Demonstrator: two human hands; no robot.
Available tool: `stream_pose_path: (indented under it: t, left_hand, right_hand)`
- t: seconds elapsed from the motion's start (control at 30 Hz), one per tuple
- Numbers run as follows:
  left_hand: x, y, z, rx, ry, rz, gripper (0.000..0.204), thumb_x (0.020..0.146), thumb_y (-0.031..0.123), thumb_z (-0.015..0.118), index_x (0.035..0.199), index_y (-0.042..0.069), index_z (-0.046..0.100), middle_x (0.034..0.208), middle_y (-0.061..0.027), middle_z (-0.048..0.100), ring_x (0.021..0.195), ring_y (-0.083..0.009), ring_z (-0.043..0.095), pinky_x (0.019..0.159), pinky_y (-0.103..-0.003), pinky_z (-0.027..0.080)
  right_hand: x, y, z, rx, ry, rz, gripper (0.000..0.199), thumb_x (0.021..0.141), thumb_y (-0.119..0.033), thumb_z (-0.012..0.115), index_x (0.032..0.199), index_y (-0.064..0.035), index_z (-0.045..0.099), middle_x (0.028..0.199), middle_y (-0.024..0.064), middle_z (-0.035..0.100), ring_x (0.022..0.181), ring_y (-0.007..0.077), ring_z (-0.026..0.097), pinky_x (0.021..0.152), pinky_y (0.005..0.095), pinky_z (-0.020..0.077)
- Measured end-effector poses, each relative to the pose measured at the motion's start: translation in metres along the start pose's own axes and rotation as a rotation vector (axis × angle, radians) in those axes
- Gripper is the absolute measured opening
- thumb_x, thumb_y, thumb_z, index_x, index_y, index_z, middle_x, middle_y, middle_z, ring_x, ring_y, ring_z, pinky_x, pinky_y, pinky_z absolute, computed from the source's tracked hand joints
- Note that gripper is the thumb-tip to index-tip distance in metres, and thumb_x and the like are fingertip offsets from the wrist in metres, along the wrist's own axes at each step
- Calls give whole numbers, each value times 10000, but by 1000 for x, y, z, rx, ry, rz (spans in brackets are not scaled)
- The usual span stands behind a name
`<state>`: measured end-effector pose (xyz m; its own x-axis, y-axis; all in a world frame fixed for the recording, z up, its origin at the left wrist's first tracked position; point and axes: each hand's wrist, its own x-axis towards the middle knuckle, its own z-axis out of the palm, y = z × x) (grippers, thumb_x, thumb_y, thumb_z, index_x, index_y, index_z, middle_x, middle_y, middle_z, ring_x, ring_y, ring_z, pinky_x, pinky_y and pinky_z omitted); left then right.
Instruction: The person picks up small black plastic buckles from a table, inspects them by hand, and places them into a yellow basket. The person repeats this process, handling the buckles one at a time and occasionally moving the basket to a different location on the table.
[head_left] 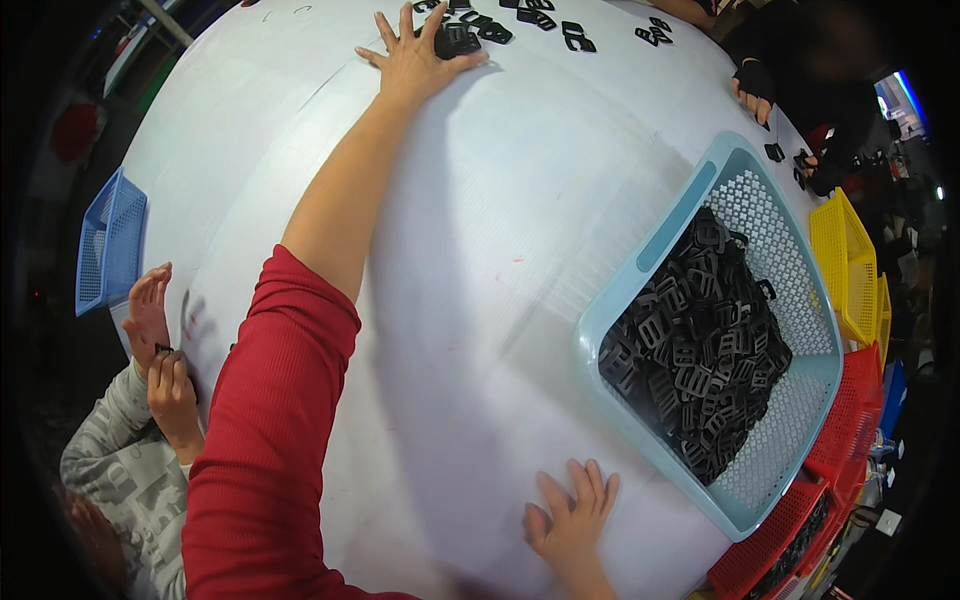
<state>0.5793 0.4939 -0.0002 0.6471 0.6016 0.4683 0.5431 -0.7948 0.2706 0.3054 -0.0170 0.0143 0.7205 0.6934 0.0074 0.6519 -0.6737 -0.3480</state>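
Note:
My left hand [412, 66] is stretched far across the white table, palm down with its fingers spread. It touches the edge of a small group of black plastic buckles [458, 40], some of which lie partly under its fingers. My right hand [572, 520] rests at the near edge, fingers apart and holding nothing. To its upper right stands a light blue plastic basket [655, 250], holding a heap of black buckles [700, 350].
Loose buckles [577, 38] lie along the far side. At left a person in a grey sleeve [105, 430] handles a small black piece beside a blue basket [125, 240]. Another person's gloved hand [754, 92] is far right. Yellow [843, 265] and red baskets [850, 420] line the right edge.

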Motion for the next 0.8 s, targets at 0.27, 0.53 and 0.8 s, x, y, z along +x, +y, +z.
stream_pose_path:
  t: [0.27,0.53,0.8]
  left_hand:
    - [62,1,26,-64,-311,138,810,700,743,649,1372,305,535,1544,-149,318,1435,-451,178,1020,-780,180]
    - [35,-11,45,-218,-306,450,541,787,530,663,1280,313,613,1404,-124,487,1352,-359,384,1066,-620,301]
    - [-153,24,-74,-360,-193,487,250,758,216,707,1004,243,739,1153,-21,622,1173,-259,520,1014,-438,375]
  right_hand:
    - [0,2,-1,18,-45,-18,392,765,-332,676,1139,-214,663,1307,135,460,1311,367,355,1103,621,166]
    - [5,-1,-7,24,-28,23,445,774,-327,718,1210,-271,650,1351,74,485,1280,286,414,1070,528,262]
    - [7,-2,-4,102,133,-20,413,822,-266,682,1226,-194,636,1380,98,484,1335,308,404,1111,567,228]
